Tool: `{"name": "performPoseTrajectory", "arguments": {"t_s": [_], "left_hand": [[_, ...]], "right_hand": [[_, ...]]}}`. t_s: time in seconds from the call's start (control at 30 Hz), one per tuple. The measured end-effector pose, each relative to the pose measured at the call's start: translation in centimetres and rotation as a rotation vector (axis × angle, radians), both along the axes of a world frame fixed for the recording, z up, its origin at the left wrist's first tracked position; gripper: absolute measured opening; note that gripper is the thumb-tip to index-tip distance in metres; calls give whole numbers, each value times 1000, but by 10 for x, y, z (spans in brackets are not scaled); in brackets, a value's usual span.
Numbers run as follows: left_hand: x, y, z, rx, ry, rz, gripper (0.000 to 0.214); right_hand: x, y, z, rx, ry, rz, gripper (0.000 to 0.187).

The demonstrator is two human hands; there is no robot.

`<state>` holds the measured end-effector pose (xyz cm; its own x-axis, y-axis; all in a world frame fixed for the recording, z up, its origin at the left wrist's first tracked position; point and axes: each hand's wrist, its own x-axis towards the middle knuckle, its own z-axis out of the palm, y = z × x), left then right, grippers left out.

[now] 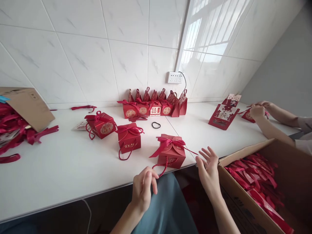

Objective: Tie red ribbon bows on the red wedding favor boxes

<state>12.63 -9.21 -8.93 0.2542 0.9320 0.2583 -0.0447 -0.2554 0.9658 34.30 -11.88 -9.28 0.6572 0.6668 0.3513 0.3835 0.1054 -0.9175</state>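
A red gift box (172, 156) with a ribbon bow on top stands at the table's front edge, its twisted cord handle hanging over the front. My left hand (143, 188) is just below and left of it, near the cord; its fingers are loosely bent, with nothing visible in them. To the right of the box my right hand (209, 169) is open with fingers spread, close to the end of the bow's ribbon. Two similar bowed boxes sit to the left: one red box (129, 139) nearer and another red box (101, 125) with a gold round emblem.
Finished-looking red boxes (143, 110) line the wall below a power socket (175, 77). A black band (156, 125) lies mid-table. At left, a carton (31, 107) spills ribbons. An open cardboard box (246, 191) holds red pieces at right. Another person's hands (258, 110) work on a red box.
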Motion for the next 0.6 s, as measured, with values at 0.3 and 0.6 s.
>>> {"name": "performPoseTrajectory", "arguments": {"t_s": [0.3,0.6], "left_hand": [[0,4,8,-98,-51,-16,48],[-1,6,5,-137,-71,-4,54]], "right_hand": [[-7,0,-8,-61,10,74,54],[-7,0,-17,-79,-4,97,57]]}}
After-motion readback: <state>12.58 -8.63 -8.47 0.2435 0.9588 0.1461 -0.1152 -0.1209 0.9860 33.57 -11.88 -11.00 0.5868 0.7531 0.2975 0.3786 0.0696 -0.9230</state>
